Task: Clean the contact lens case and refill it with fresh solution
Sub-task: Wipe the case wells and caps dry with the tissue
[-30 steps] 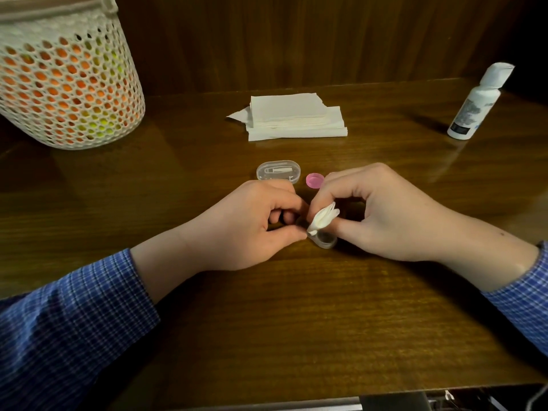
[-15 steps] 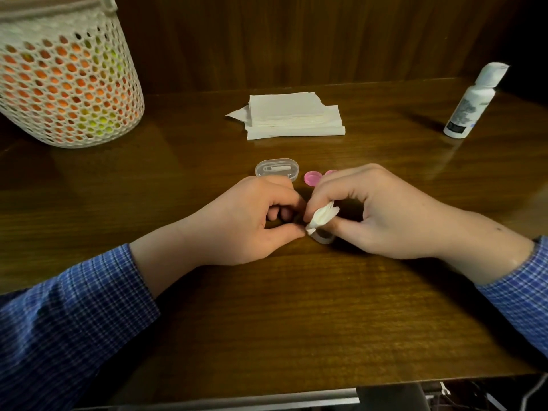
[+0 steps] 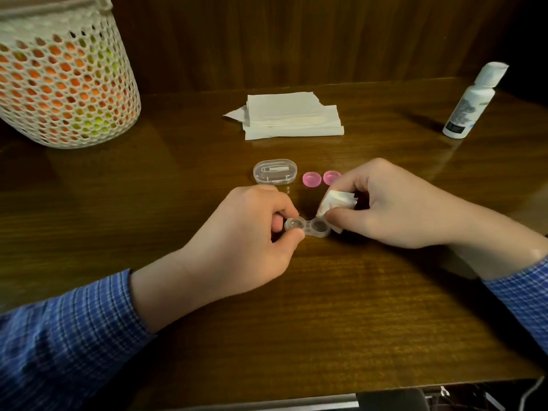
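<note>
At the centre of the frame, in the head view, a clear two-well contact lens case [image 3: 307,227] lies flat on the dark wooden table [image 3: 341,315], both wells uncapped. The left hand [image 3: 246,232] pinches the case's left well between thumb and forefinger, its other fingers curled under. The right hand [image 3: 394,207] grips a small folded tissue [image 3: 338,200] between thumb and fingers; the tissue's lower edge sits right at the rim of the right well, though whether it touches cannot be told. Both wrists come out of blue checked sleeves [image 3: 65,336].

Just above the hands, two pink caps [image 3: 312,179] lie side by side with their hollow sides up, the right one partly hidden by the right hand's fingers. To their left is a clear oval box [image 3: 275,172] with small white tools inside. Farther up, mid-frame, a stack of white paper tissues [image 3: 292,117] rests on the table. In the upper right stands a white solution bottle [image 3: 471,105], cap closed, well apart from the case. In the upper left is a white mesh basket [image 3: 62,78] with orange and green showing through its holes.
</note>
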Demonstrator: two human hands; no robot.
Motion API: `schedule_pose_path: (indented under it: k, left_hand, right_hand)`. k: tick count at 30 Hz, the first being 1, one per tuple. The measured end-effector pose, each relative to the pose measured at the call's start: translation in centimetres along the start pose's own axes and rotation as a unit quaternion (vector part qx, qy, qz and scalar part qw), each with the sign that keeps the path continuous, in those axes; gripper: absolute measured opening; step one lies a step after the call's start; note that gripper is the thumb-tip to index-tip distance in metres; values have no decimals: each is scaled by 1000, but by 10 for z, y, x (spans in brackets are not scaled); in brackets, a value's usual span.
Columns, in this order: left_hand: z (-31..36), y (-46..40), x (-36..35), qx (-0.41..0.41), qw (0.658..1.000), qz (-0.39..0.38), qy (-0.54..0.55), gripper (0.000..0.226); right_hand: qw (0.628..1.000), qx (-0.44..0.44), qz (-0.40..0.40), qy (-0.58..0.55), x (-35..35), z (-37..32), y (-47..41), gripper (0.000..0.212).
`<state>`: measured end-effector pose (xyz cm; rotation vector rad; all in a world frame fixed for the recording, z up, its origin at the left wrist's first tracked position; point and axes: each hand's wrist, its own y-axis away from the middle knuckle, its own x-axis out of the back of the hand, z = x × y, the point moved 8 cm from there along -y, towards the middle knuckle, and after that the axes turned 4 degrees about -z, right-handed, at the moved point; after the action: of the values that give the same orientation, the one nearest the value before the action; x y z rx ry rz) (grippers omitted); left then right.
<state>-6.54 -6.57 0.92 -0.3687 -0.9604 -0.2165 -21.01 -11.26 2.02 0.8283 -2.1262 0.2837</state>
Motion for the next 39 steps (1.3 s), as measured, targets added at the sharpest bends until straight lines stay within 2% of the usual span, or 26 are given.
schedule_pose_path:
  k: [5,10,13,16,19,24,29,32,34,39]
  left_hand:
    - [2,6,-4,53,998,28,-19,11]
    - [2,8,-3,85,996,31,-5,11]
    - [4,7,-3,87,995,43,-12,17]
    - [8,5,-5,80,995,51,-13,29]
    - [8,4,-5,83,995,52,-5,36]
    - [9,3,-3,65,997,37,-14,37]
    - [0,1,14,34,998,22,42,25]
    - [-4,-9,10,4,1000,-25,0,55]
    - [-5,-12,6,0,999,-46,24,66]
    - [-11,-17,5,-7,993,-46,105,62]
  right_hand:
    - [999,-43,2,-30,0,3,0,16]
    - [989,-104,37,-95,-3,12,-2,15]
    - [979,-122,53,-157,-8,15,-2,11]
    - [976,-121,65,-171,-11,14,-4,10]
    - [982,-108,61,-142,-9,12,-7,11]
    - [993,-84,68,-46,-1,9,-8,7]
    - [998,-34,50,-21,8,3,-2,15]
    - [999,-10,34,-4,2,-1,-3,21]
    - [1000,-2,31,4,-2,-3,-4,21]
    - [999,27,24,0,0,-6,-4,18]
